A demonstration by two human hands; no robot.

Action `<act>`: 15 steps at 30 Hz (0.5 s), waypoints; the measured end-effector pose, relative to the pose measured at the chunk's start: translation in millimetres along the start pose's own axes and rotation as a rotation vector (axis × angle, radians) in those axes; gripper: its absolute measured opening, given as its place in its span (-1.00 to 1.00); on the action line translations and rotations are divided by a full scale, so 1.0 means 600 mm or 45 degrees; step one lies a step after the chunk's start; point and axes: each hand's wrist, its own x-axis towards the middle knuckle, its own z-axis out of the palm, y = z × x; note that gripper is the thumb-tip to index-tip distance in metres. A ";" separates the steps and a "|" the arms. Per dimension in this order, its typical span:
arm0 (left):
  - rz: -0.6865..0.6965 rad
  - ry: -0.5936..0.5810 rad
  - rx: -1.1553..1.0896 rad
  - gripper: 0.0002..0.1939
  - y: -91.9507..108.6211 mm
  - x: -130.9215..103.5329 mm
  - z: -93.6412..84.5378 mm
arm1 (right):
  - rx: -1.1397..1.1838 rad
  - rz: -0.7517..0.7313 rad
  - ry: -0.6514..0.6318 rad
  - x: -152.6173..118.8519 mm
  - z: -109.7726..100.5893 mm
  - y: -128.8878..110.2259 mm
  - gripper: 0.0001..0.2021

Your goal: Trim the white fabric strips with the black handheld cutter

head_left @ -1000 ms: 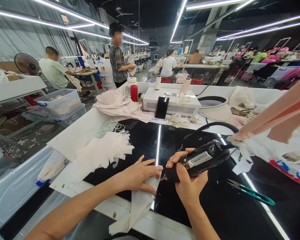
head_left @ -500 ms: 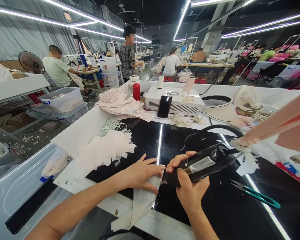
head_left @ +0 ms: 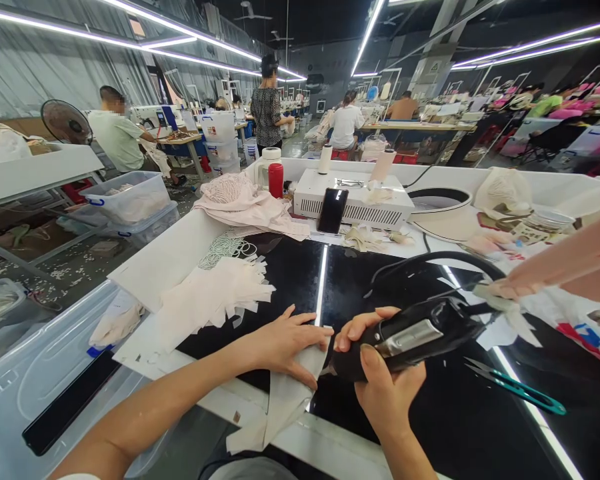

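Presses down on a long off-white fabric strip [head_left: 286, 402] with the left hand [head_left: 287, 343], fingers spread wide and laid flat, not closed around anything. Grips a bulky black handheld tool with a silver metal plate [head_left: 414, 337] in the right hand [head_left: 387, 377], closed around the body, with the thumb on the near side and fingers around the far side. Holds the tool tilted, front end toward the left, just beside the strip's right edge; cannot tell whether touching it. Keeps the strip partly on the glossy black tabletop [head_left: 460, 427], with the lower end across the white front edge [head_left: 330, 443].

Left of the left hand, on the table: a fanned stack of off-white fabric pieces [head_left: 210, 297], and just behind it a tangle of pale green cord loops [head_left: 225, 250]. Right of the tool: 1 pair of thread snips with a teal handle [head_left: 527, 393], apart from both hands. Above the right side: peach-pink cloth bands [head_left: 565, 260], slanting down toward the tool's rear.

Farther back: a black smartphone [head_left: 333, 211], leaning against a white vented metal box [head_left: 355, 197], with 2 thread cones on top. Left of the box: a red bottle [head_left: 275, 181] and bunched pale pink cloth [head_left: 250, 203]. Beyond: 1 standing person in a dark patterned top [head_left: 265, 113].
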 end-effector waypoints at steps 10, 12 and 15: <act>-0.020 0.007 0.060 -0.20 -0.003 0.003 -0.001 | 0.058 0.125 0.144 -0.001 0.018 0.004 -0.61; -0.040 0.044 0.126 -0.22 -0.012 -0.002 0.009 | -0.010 0.143 0.178 -0.001 0.027 0.001 -0.59; 0.078 0.301 0.208 -0.42 -0.043 -0.011 0.034 | -0.149 0.127 0.216 0.007 0.031 0.006 -0.48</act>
